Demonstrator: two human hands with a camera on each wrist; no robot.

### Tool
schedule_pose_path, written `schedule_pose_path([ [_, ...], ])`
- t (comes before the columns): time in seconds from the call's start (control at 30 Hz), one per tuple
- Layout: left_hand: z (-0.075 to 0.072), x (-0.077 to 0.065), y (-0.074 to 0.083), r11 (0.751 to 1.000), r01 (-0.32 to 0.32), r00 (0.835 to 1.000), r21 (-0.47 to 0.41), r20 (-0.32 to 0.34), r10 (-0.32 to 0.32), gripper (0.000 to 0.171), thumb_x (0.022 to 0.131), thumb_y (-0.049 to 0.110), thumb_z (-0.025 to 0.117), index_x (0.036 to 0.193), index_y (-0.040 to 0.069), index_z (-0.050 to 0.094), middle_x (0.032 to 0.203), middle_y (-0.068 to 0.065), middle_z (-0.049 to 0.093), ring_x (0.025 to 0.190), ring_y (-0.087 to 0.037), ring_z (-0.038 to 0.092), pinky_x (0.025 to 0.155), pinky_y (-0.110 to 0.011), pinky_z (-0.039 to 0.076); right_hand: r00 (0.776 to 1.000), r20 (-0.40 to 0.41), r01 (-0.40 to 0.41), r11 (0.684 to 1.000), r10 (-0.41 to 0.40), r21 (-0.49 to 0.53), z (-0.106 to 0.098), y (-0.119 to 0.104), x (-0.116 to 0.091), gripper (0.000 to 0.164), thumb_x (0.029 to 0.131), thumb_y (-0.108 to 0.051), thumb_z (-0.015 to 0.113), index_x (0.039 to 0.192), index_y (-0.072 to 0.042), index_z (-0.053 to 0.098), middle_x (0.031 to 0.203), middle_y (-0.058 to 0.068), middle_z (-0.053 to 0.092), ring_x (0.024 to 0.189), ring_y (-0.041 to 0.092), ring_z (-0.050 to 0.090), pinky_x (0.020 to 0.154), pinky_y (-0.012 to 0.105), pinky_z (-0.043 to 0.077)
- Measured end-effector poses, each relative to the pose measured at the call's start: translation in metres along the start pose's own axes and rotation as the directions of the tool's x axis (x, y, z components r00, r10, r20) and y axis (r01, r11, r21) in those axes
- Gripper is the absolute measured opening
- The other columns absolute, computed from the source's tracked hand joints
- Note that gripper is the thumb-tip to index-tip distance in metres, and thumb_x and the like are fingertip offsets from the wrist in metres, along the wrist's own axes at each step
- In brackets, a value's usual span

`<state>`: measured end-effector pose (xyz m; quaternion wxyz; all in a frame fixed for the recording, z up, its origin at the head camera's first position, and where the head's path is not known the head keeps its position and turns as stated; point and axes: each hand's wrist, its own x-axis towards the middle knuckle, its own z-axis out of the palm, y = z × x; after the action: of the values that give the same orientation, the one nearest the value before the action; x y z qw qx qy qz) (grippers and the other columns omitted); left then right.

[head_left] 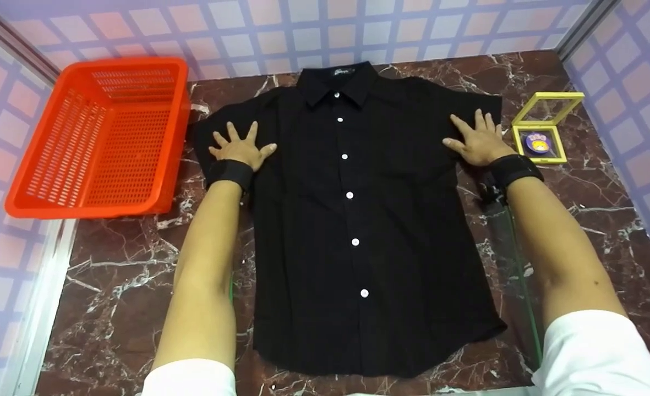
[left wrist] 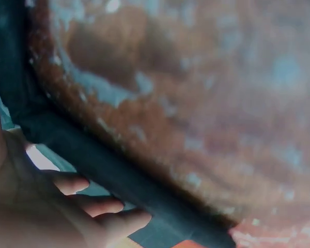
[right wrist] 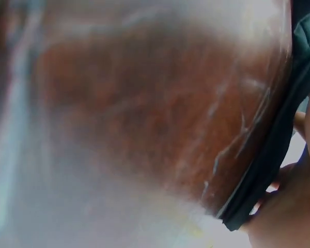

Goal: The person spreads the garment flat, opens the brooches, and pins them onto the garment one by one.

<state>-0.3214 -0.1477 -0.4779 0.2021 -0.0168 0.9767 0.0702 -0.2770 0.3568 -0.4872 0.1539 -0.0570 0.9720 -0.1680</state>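
Note:
A black short-sleeved shirt (head_left: 308, 231) with white buttons lies spread face up, its collar at the far side. My left hand (head_left: 240, 149) rests with spread fingers on the sleeve at the left. On the opposite sleeve, my right hand (head_left: 481, 144) lies likewise, fingers apart and nothing gripped. The left wrist view shows the left hand (left wrist: 46, 206) against the dark sleeve edge (left wrist: 119, 173). In the right wrist view, part of the right hand (right wrist: 294, 206) touches the cloth (right wrist: 263, 165); most of its fingers are hidden.
An orange-red plastic basket (head_left: 96, 212) stands at the back left, close to the left sleeve. Right of the right hand is a yellow-framed case (head_left: 542, 160) with its lid up and a round purple badge inside. Patterned walls (head_left: 313, 33) border the marbled tabletop (head_left: 121, 297).

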Motion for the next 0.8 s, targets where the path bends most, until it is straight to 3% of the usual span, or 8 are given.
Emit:
schedule_pose_path([
  [0.17, -0.007, 0.000, -0.001, 1.000, -0.013, 1.000, -0.008, 0.015, 0.013, 0.080, 0.088, 0.067, 0.031, 0.149, 0.029, -0.004, 0.149, -0.025, -0.016, 0.130, -0.056, -0.010, 0.101, -0.068, 0.007, 0.981, -0.183, 0.074, 0.996, -0.063, 0.057, -0.005, 0.006, -0.007, 0.065, 0.096, -0.044, 0.042, 0.145, -0.006, 0.026, 0.144, 0.036, 0.016, 0.133, 0.051, 0.010, 0.108, 0.058, 0.007],
  [0.3, -0.011, -0.003, 0.000, 0.999, -0.038, 0.999, 0.004, -0.027, 0.038, 0.078, 0.090, 0.063, 0.033, 0.150, 0.023, 0.003, 0.149, -0.029, -0.007, 0.131, -0.056, -0.005, 0.104, -0.065, 0.008, 0.922, -0.373, 0.127, 0.991, -0.102, 0.042, -0.009, 0.018, -0.020, 0.043, 0.095, -0.030, 0.050, 0.125, 0.001, 0.051, 0.123, 0.029, 0.046, 0.118, 0.045, 0.037, 0.101, 0.052, 0.026],
  [0.4, -0.012, -0.004, 0.003, 0.998, -0.058, 0.996, 0.034, -0.062, 0.060, 0.077, 0.091, 0.062, 0.034, 0.150, 0.021, 0.006, 0.149, -0.030, -0.002, 0.132, -0.055, -0.001, 0.105, -0.063, 0.009, 0.871, -0.478, 0.116, 0.993, -0.111, -0.020, -0.012, 0.035, -0.034, 0.028, 0.092, -0.021, 0.055, 0.103, 0.004, 0.060, 0.101, 0.025, 0.053, 0.100, 0.043, 0.045, 0.089, 0.051, 0.033],
  [0.47, -0.013, -0.004, 0.007, 0.996, -0.078, 0.994, 0.052, -0.079, 0.082, 0.077, 0.091, 0.062, 0.034, 0.150, 0.021, 0.007, 0.149, -0.031, -0.001, 0.132, -0.055, 0.000, 0.105, -0.063, 0.010, 0.853, -0.517, 0.055, 0.998, -0.069, -0.042, -0.015, 0.048, -0.045, 0.023, 0.089, -0.018, 0.057, 0.095, 0.005, 0.060, 0.094, 0.024, 0.052, 0.095, 0.044, 0.045, 0.084, 0.053, 0.034],
  [0.57, -0.014, -0.003, 0.014, 0.990, -0.108, 0.989, 0.092, -0.091, 0.116, 0.076, 0.091, 0.061, 0.034, 0.150, 0.021, 0.006, 0.149, -0.032, -0.001, 0.133, -0.054, -0.001, 0.105, -0.062, 0.009, 0.850, -0.526, -0.047, 0.998, 0.018, -0.043, -0.021, 0.066, -0.059, 0.026, 0.086, -0.017, 0.057, 0.097, 0.006, 0.060, 0.098, 0.028, 0.050, 0.098, 0.049, 0.043, 0.084, 0.058, 0.034],
  [0.7, -0.013, -0.001, 0.025, 0.975, -0.145, 0.974, 0.170, -0.147, 0.170, 0.074, 0.092, 0.058, 0.035, 0.150, 0.021, 0.009, 0.148, -0.033, 0.002, 0.132, -0.055, 0.000, 0.105, -0.063, 0.008, 0.889, -0.448, -0.120, 0.992, 0.094, -0.030, -0.025, 0.083, -0.070, 0.039, 0.087, -0.024, 0.057, 0.111, 0.007, 0.056, 0.111, 0.034, 0.046, 0.106, 0.055, 0.037, 0.089, 0.062, 0.030],
  [0.8, -0.011, -0.003, 0.037, 0.968, -0.173, 0.951, 0.184, -0.225, 0.213, 0.073, 0.092, 0.057, 0.037, 0.150, 0.019, 0.014, 0.148, -0.033, 0.007, 0.132, -0.054, 0.004, 0.106, -0.062, 0.009, 0.910, -0.398, -0.130, 0.991, 0.114, -0.013, -0.023, 0.090, -0.076, 0.044, 0.089, -0.029, 0.057, 0.116, 0.006, 0.055, 0.113, 0.036, 0.045, 0.108, 0.057, 0.035, 0.089, 0.063, 0.029],
])
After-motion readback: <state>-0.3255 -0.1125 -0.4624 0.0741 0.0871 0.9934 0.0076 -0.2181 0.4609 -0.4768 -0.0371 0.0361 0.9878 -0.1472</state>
